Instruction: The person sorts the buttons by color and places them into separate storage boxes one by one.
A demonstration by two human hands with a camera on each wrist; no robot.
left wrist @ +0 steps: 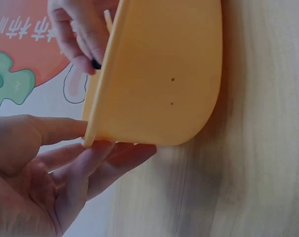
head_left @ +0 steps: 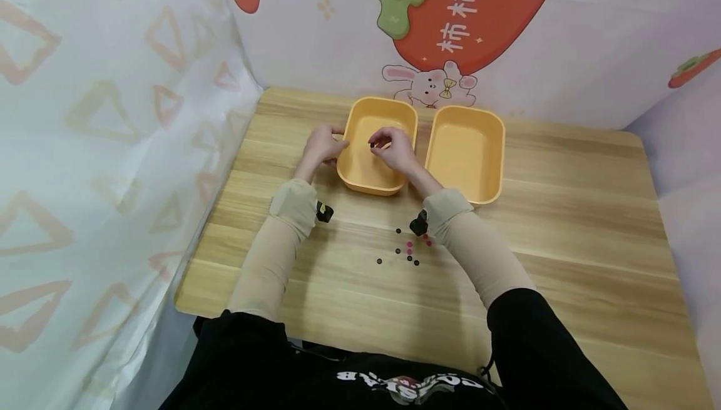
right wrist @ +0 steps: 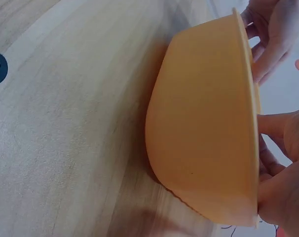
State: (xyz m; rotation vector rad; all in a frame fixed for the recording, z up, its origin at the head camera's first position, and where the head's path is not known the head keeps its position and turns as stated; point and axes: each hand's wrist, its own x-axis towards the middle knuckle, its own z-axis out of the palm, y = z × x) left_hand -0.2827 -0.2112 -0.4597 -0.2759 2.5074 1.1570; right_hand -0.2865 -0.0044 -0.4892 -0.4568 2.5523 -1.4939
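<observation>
My left hand [head_left: 323, 145] holds the left yellow plastic tub [head_left: 377, 191] by its left rim. In the left wrist view its thumb lies at the lip and its fingers rest along the outer wall. Above the inside of that tub, my right hand [head_left: 396, 149] pinches a small black button [head_left: 372, 145] between thumb and fingertips. The same button [left wrist: 96, 64] shows dark at the fingertips in the left wrist view. In the right wrist view the tub's wall [right wrist: 204, 118] hides the right fingertips in part.
A second yellow tub [head_left: 464, 200] stands just right of the first. Several black buttons [head_left: 379, 261] and pink buttons [head_left: 409, 251] lie scattered on the wooden table [head_left: 574, 241] near the right forearm. A printed curtain [head_left: 315, 41] hangs behind the table.
</observation>
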